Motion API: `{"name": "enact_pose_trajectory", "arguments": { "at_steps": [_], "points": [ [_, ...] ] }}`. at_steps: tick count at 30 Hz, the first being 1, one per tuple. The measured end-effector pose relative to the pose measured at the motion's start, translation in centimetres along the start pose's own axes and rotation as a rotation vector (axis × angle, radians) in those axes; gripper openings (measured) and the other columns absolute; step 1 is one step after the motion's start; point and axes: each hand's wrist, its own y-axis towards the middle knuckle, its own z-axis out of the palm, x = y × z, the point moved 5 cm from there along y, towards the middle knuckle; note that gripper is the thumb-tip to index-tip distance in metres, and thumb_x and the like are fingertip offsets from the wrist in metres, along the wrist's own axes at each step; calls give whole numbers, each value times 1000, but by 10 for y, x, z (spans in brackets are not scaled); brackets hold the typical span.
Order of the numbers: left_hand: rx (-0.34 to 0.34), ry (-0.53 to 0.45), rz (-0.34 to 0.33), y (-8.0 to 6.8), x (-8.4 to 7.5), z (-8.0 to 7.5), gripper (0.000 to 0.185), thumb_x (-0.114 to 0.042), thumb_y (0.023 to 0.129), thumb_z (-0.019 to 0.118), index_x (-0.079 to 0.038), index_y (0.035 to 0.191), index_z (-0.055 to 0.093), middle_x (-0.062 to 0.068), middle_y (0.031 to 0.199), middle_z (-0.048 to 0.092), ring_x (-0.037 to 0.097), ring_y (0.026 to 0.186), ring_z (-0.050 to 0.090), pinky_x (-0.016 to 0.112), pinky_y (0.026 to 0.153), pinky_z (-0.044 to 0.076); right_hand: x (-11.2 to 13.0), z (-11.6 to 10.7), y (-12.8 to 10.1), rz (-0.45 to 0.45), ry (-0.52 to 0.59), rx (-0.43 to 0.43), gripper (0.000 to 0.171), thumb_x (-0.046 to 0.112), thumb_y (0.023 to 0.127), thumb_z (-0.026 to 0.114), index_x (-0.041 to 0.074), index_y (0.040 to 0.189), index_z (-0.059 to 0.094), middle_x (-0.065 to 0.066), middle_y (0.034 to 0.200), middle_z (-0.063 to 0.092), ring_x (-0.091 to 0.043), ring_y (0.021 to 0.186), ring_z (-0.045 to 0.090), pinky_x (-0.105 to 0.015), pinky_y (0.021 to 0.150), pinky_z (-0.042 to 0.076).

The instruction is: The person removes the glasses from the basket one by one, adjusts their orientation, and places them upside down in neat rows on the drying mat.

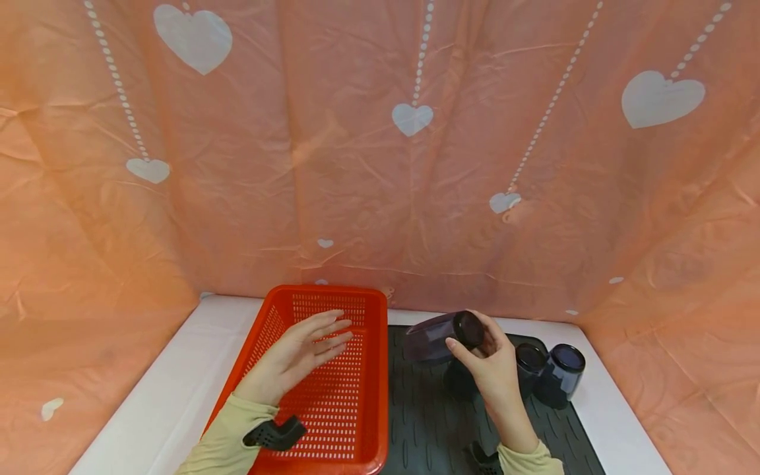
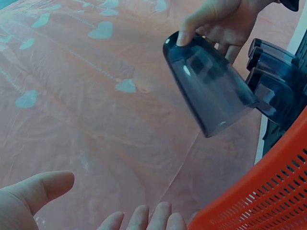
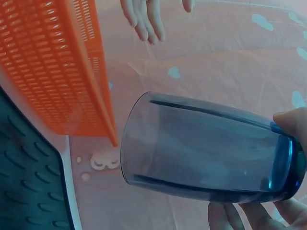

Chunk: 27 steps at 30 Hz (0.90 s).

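Note:
My right hand point(image 1: 494, 363) grips a dark translucent glass tumbler point(image 1: 432, 338) by its thick base. The tumbler lies nearly sideways in the air above the black mat point(image 1: 424, 422), its mouth turned left toward the basket. In the right wrist view, the thumb is on one side of the tumbler point(image 3: 206, 148) and the fingers are on the other. Over the red basket point(image 1: 382, 389), my left hand point(image 1: 299, 359) is held with fingers extended and nothing in it. Three similar tumblers point(image 1: 561, 376) stand upside down on the mat, one partly hidden behind the right hand.
The perforated plastic basket stands left of the ridged mat, on a white table point(image 1: 154, 376). An orange curtain point(image 1: 356, 165) with white hearts hangs behind and at both sides. Black wrist straps point(image 1: 275, 434) are worn over pale sleeves.

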Motion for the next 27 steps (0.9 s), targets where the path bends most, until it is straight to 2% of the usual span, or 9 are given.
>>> {"name": "enact_pose_trajectory", "arguments": {
  "at_steps": [4,7,11,14,17,19,24,27],
  "points": [
    [-33,-22,-9,-1,-2,-5,28,-21,102,47,-15,123,63,20,148,29,40,133,34,43,109,29,-2,2,-1,-27,-59,3,58,12,76,82,17,128,57,-5,116,61,-15,100,60,-22,79,49],
    [-56,-22,-8,-1,-4,-10,26,-22,102,47,-15,121,64,19,148,29,39,133,34,42,108,31,-5,5,-1,-66,-100,11,59,13,74,84,20,127,58,-4,115,62,-15,99,60,-22,79,49],
    [-79,-34,-10,-2,-4,-14,28,-23,102,48,-15,125,61,19,149,28,38,134,33,41,108,31,7,14,-8,-74,-176,14,61,6,72,84,15,126,57,-5,113,65,-13,98,60,-26,81,48],
    [-95,-20,-10,-2,-3,-16,37,-23,102,47,-9,136,49,19,149,28,38,134,34,42,108,31,7,21,-11,-62,-220,32,61,2,71,83,10,126,56,-8,112,65,-13,97,61,-31,83,49],
    [-102,14,-5,0,-2,-16,46,-23,102,45,-5,143,36,21,149,28,38,133,35,42,107,33,-13,23,-7,-65,-231,57,62,7,71,85,14,126,57,-5,110,65,-13,96,61,-33,87,49],
    [-102,31,3,1,-1,-16,48,-23,102,45,-3,144,33,22,148,30,39,132,36,42,107,33,-26,24,-3,-81,-230,65,64,8,69,86,17,125,59,-3,107,66,-14,95,61,-32,84,50],
    [-108,21,3,2,2,-17,50,-23,102,45,0,144,30,20,142,38,40,134,34,41,106,35,-39,29,-1,-139,-262,69,64,12,64,90,19,122,61,0,101,67,-14,93,61,-31,77,52],
    [-107,20,-1,3,3,-18,51,-22,102,44,1,145,29,17,138,43,40,134,32,41,106,35,-42,31,-1,-145,-288,70,64,13,63,90,21,120,62,2,102,67,-14,96,62,-35,81,52]
  ]
}}
